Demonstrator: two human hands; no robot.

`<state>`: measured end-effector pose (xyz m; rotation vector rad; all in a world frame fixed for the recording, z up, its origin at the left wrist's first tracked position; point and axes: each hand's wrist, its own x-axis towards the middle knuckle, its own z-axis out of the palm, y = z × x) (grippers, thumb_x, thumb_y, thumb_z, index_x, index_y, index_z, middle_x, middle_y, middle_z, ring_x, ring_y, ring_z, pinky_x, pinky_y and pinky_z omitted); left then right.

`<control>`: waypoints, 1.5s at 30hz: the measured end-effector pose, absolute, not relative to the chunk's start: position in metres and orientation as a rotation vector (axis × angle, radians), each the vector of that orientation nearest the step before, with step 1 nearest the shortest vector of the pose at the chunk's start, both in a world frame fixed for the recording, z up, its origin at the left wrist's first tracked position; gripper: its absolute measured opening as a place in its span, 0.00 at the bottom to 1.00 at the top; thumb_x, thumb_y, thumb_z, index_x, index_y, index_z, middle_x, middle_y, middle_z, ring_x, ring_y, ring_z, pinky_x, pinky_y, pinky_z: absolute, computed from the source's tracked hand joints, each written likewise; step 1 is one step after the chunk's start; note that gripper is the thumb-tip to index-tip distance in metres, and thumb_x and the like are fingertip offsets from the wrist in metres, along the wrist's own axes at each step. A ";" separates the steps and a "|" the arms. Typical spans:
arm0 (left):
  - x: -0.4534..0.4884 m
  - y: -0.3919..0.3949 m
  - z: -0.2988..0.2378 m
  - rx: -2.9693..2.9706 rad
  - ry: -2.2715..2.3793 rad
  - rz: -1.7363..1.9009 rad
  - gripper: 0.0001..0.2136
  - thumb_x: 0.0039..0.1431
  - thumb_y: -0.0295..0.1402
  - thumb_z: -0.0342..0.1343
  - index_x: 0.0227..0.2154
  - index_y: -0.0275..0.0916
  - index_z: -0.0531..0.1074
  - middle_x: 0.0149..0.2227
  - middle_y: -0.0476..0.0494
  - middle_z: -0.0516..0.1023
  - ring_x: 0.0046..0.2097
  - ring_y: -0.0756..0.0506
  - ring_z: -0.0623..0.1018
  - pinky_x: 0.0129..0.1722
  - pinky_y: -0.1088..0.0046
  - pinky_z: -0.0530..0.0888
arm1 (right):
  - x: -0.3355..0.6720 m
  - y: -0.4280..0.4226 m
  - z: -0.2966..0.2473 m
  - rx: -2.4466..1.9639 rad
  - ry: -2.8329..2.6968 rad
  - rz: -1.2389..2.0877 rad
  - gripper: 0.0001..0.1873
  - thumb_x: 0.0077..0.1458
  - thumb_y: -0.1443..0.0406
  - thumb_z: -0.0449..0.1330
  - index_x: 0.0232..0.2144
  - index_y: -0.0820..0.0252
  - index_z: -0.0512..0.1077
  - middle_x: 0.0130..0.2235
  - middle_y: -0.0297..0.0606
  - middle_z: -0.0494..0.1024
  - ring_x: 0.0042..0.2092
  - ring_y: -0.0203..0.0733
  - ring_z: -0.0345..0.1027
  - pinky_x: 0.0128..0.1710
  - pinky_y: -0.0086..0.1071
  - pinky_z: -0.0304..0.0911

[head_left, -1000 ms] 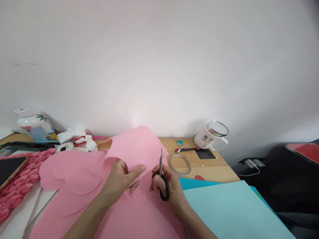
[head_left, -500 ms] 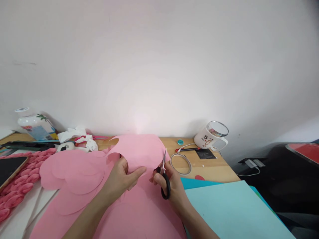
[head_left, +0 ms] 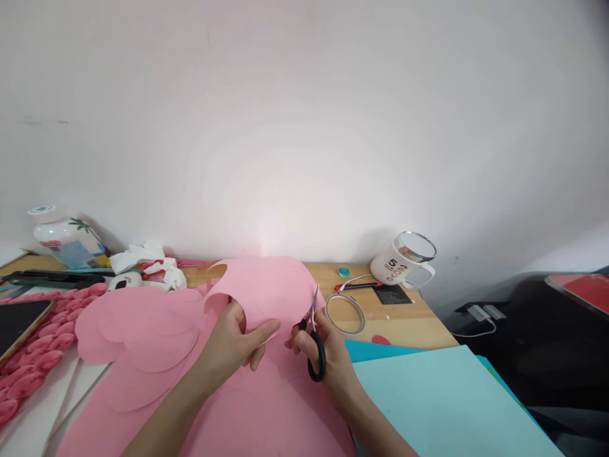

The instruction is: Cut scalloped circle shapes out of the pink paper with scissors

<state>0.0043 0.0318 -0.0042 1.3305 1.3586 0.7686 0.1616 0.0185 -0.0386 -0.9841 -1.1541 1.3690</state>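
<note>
A pink paper sheet with a curved cut-out on its left side is held up in front of me. My left hand pinches its near edge, thumb on top and fingers beneath. Black-handled scissors are in my right hand, blades pointing up and away at the sheet's right side. Whether the blades bite into the paper is hard to tell. Rounded pink paper pieces lie overlapping to the left, on a larger spread of pink paper.
Light blue sheets lie at the right. Behind them are a tape roll, a white mug and a red-and-black cutter. At the left stand a white bottle, crumpled tissue and a pink bumpy mat bearing a dark device.
My left hand's lower fingers have shifted slightly under the paper, and the sheet's cut edge has moved a little. The right hand and scissors stay almost where they were.
</note>
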 end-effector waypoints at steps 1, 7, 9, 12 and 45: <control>0.005 0.032 -0.003 1.323 1.348 0.770 0.15 0.49 0.40 0.55 0.25 0.43 0.52 0.05 0.64 0.58 0.11 0.55 0.56 0.15 0.78 0.49 | 0.162 0.018 -0.038 -0.989 -1.154 1.364 0.13 0.46 0.58 0.61 0.28 0.60 0.63 0.25 0.30 0.64 0.27 0.34 0.60 0.26 0.28 0.55; 0.007 0.030 0.004 1.290 1.322 0.807 0.15 0.48 0.39 0.55 0.23 0.42 0.52 0.05 0.63 0.60 0.12 0.55 0.56 0.15 0.78 0.51 | 0.161 0.019 -0.039 -1.004 -1.142 1.356 0.13 0.46 0.59 0.61 0.26 0.60 0.62 0.22 0.29 0.64 0.25 0.34 0.59 0.25 0.28 0.55; 0.007 0.030 0.004 1.287 1.318 0.808 0.15 0.48 0.39 0.56 0.23 0.42 0.52 0.05 0.62 0.59 0.12 0.55 0.56 0.15 0.78 0.51 | 0.161 0.019 -0.040 -1.003 -1.140 1.358 0.12 0.45 0.59 0.61 0.26 0.59 0.62 0.21 0.29 0.64 0.25 0.35 0.59 0.25 0.29 0.55; 0.007 0.030 0.003 1.280 1.340 0.804 0.17 0.47 0.39 0.56 0.22 0.43 0.50 0.06 0.63 0.59 0.12 0.55 0.56 0.16 0.78 0.51 | 0.161 0.019 -0.041 -0.995 -1.123 1.374 0.11 0.45 0.61 0.61 0.26 0.59 0.61 0.20 0.28 0.64 0.24 0.34 0.59 0.24 0.29 0.55; -0.004 0.036 0.005 0.860 0.929 1.102 0.16 0.51 0.48 0.52 0.33 0.40 0.67 0.19 0.50 0.72 0.22 0.49 0.71 0.23 0.74 0.67 | 0.156 0.018 -0.045 -1.064 -0.986 1.471 0.04 0.44 0.67 0.56 0.26 0.59 0.63 0.13 0.22 0.60 0.18 0.32 0.56 0.22 0.27 0.55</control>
